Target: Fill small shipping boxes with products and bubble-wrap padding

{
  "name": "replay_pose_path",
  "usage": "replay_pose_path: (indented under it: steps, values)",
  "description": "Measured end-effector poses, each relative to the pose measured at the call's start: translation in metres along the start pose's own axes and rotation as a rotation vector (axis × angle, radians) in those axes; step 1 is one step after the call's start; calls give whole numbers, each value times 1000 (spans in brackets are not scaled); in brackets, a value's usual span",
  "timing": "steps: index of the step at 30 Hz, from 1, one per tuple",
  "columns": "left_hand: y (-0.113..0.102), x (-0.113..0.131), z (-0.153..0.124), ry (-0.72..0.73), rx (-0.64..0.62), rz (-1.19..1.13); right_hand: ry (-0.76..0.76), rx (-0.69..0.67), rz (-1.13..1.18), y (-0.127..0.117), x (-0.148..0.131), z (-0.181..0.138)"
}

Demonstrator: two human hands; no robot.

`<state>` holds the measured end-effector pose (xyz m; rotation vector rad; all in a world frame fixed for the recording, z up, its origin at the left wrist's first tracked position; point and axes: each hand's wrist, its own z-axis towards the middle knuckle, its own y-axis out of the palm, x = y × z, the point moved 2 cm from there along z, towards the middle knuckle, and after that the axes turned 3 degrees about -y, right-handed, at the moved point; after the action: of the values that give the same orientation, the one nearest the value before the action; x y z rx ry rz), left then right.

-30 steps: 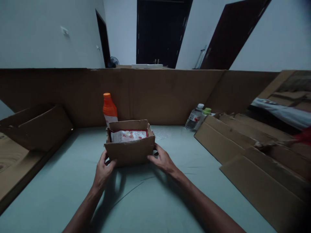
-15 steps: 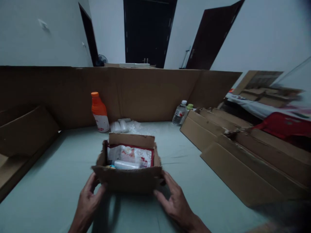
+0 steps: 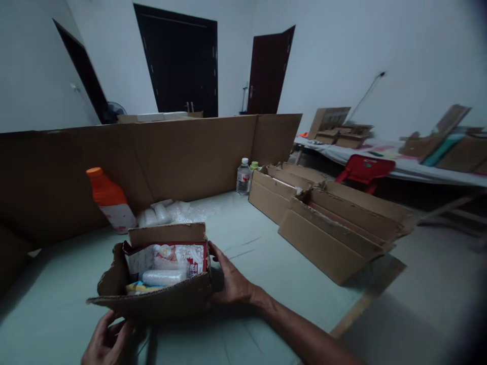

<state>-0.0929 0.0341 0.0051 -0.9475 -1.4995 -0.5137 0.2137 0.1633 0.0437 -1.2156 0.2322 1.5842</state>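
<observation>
A small open cardboard box (image 3: pixel 167 299) rests on the pale green table top close to me. Inside lie a red-and-white packet (image 3: pixel 178 255), a clear wrapped tube (image 3: pixel 163 277) and a bit of yellow. My left hand (image 3: pixel 108 342) grips the box's near left corner from below the front flap. My right hand (image 3: pixel 230 281) presses against the box's right side, fingers spread along the wall.
An orange bottle (image 3: pixel 109 199) stands at the back left beside bubble wrap (image 3: pixel 167 213). A tall cardboard wall (image 3: pixel 182 152) lines the table's far edge. A water bottle (image 3: pixel 242 177) and stacked flat cartons (image 3: pixel 327 218) lie to the right. Behind them stands a red chair (image 3: pixel 364 170).
The box has come closer to me and to the left. My view has swung right, showing more of the room. Both hands stay on the box.
</observation>
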Motion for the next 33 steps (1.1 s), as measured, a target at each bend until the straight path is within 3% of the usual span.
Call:
replay_pose_path:
  steps: [5,9,14,16,19,25,30,33]
  values:
    - [70,44,10,27,-211,-31,76,218,-25,-38,9,-28]
    - [152,74,16,138,-409,-118,118,409,-146,-94,25,-47]
    - [258,92,23,236,-673,-165,147,594,-373,-157,50,-49]
    - [293,95,24,255,-726,-154,194,673,-513,-169,59,-51]
    - [333,96,25,278,-778,-124,248,736,-626,-170,68,-58]
    - [370,95,32,319,-793,-71,284,688,-541,-143,70,-68]
    - [372,100,50,339,-731,-17,310,669,-561,-138,69,-67]
    - [371,118,72,357,-644,-15,329,681,-577,-144,70,-68]
